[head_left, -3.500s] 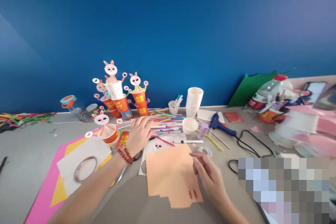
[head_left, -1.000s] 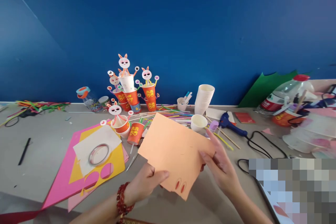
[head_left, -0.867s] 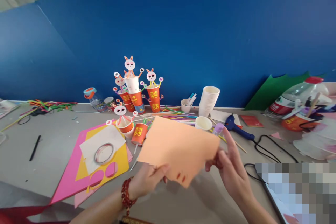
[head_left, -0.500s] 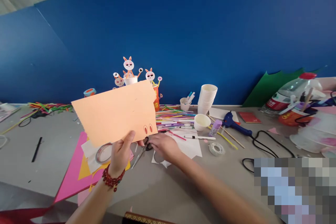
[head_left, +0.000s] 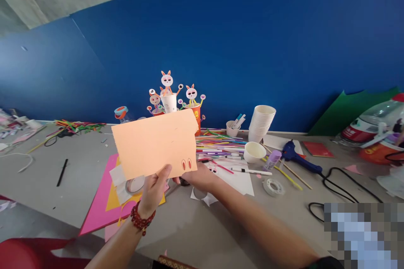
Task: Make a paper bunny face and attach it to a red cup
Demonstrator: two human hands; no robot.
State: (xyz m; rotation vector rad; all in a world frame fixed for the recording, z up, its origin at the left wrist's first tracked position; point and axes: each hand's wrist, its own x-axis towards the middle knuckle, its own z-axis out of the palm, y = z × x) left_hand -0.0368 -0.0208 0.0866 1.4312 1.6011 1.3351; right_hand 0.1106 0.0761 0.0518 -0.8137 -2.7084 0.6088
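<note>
My left hand pinches a pale orange sheet of paper at its lower edge, thumb in front, fingers behind. Two small ear shapes with red-brown centres are drawn in the sheet's lower right corner. My right hand is at that corner, its fingertips partly hidden behind the paper. Below the corner, a pair of scissors shows its dark handle at my right hand, which appears closed on it; the blades are blurred. Under my left hand lie a tape roll, pink card and yellow paper.
Rabbit-faced figures stand in cups behind the sheet. To the right are stacked paper cups, a single cup, a glue stick, a marker, clear tape and a blue glue gun with its black cord.
The view has shifted, so the table's things sit further right and lower. My right hand has moved in behind the sheet's corner, and the scissors have shifted with it. My left hand keeps its hold.
</note>
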